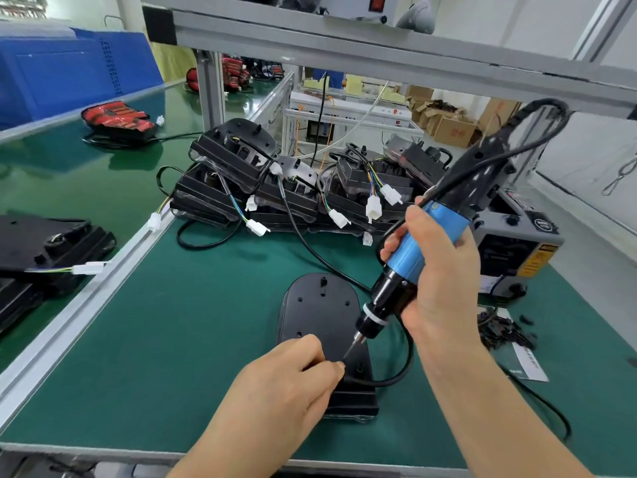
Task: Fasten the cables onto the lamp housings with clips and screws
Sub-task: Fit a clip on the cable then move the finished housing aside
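Black smooth plastic oval lamp housing (320,312) lies back-up near the front of the green-matted counter (172,339), mounting holes visible. A black round rubbery cable (396,379) leaves its near end and loops right.

Left hand (293,377) has curled fingers, tips down on the housing's near end. Can't tell whether it pinches a clip or screw; that spot is hidden.

Right hand (437,277) is wrapped round a blue-and-black electric screwdriver (406,257), tilted, its bit tip just beside the left thumb.

Behind is a stack of black housings with white connectors (275,188). To the right are loose small black clips (503,331) and a grey box unit (517,243).
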